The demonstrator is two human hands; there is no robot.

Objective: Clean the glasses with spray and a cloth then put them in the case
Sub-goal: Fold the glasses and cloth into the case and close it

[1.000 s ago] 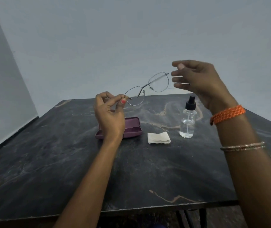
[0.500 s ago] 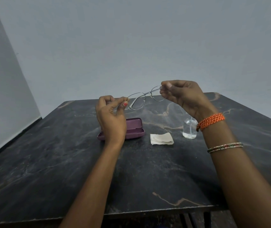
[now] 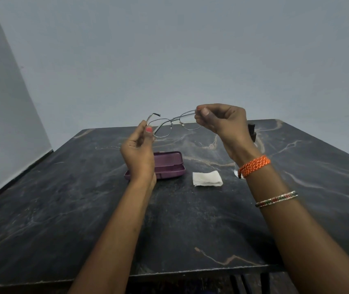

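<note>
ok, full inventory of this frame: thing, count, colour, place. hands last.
glasses: 1, thin grey metal frame, held in the air above the table's far half
case: 1, purple, open, on the table behind the left hand
cloth: 1, white, folded, on the table right of the case
spray bottle: 1, clear with black top, mostly hidden behind the right wrist
table: 1, black with pale veins
wall: grey, behind the table
thread band: 1, orange, right wrist
bangles: thin, multicoloured, right forearm; count unclear
left hand: pinches the glasses' left end
right hand: pinches the right end
</note>
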